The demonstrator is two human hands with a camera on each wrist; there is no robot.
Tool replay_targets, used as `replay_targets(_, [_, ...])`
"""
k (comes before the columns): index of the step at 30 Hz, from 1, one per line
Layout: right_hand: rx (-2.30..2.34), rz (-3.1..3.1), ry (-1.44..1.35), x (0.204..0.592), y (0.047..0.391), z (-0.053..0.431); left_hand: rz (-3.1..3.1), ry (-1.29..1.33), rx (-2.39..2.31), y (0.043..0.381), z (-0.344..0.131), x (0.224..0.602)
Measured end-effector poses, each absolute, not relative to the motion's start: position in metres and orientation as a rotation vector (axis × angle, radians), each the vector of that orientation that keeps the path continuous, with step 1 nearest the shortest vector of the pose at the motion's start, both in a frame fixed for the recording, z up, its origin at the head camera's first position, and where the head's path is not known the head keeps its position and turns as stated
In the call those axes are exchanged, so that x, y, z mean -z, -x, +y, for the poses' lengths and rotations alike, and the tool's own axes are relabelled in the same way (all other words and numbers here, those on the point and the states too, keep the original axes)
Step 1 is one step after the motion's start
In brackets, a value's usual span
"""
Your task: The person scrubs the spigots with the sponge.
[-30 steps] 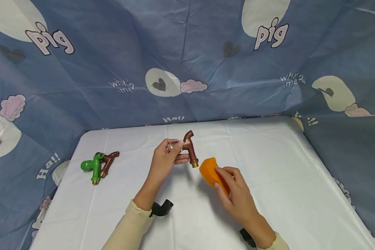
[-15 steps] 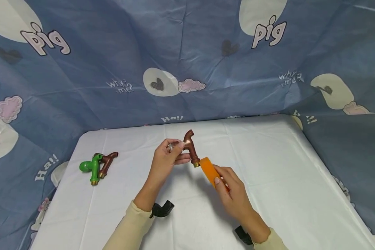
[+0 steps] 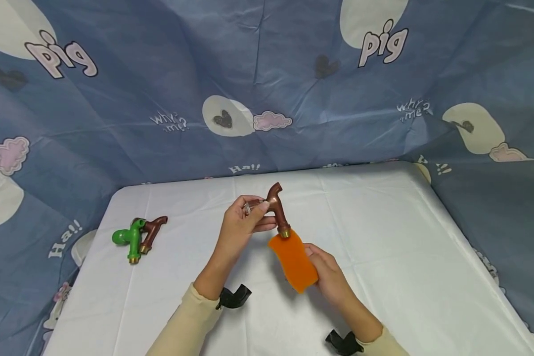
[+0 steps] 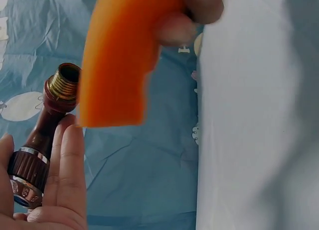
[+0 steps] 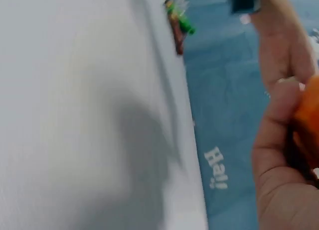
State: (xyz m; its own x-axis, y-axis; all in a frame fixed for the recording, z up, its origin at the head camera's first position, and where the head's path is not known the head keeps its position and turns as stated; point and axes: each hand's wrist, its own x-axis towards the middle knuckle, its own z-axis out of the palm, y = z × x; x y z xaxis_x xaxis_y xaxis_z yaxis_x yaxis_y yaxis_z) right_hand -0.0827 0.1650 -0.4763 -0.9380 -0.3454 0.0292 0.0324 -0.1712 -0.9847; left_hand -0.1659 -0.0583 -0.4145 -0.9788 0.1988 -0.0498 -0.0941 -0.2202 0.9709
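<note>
My left hand (image 3: 240, 222) holds a brown faucet (image 3: 276, 205) by its clear-and-brown knob end, above the middle of the table. The faucet's brass threaded end points down toward me; in the left wrist view the open thread (image 4: 65, 83) faces the camera. An orange sponge (image 3: 293, 262) is gripped at its right edge by my right hand (image 3: 331, 277), its broad face turned up. The sponge's top edge lies at the brass end in the head view; whether they touch I cannot tell. In the right wrist view the sponge (image 5: 309, 120) is partly cut off.
A green faucet (image 3: 135, 240) and another brown faucet (image 3: 153, 232) lie together on the left of the white-covered table (image 3: 405, 257). A blue printed cloth (image 3: 182, 74) hangs behind. Black wrist cameras (image 3: 234, 296) sit under both wrists.
The sponge has moved left to beneath the faucet's brass end and turned, so its broad face now shows. My left hand and the faucet have shifted slightly right.
</note>
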Motion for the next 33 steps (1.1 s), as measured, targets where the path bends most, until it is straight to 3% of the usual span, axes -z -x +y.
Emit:
replay_targets(5, [2.312, 1.390, 0.325, 0.474, 0.081, 0.161, 1.819, -0.153, -2.334, 0.164, -0.056, 0.417])
replay_targets(11, [2.222, 1.387, 0.303, 0.466, 0.077, 0.154, 1.837, -0.161, -2.335, 0.164, -0.056, 0.418])
replay_targets(15, [2.102, 1.753, 0.428, 0.456, 0.067, 0.149, 1.877, -0.128, -2.324, 0.165, -0.058, 0.418])
replay_targets(20, [1.773, 2.683, 1.075, 0.446, 0.060, 0.147, 1.931, -0.077, -2.307, 0.167, -0.059, 0.418])
replay_targets(23, [1.456, 3.173, 1.318, 0.445, 0.064, 0.147, 1.941, -0.061, -2.301, 0.167, -0.058, 0.417])
replay_targets(33, [1.033, 3.492, 1.282, 0.457, 0.072, 0.160, 1.941, -0.077, -2.224, 0.163, -0.056, 0.417])
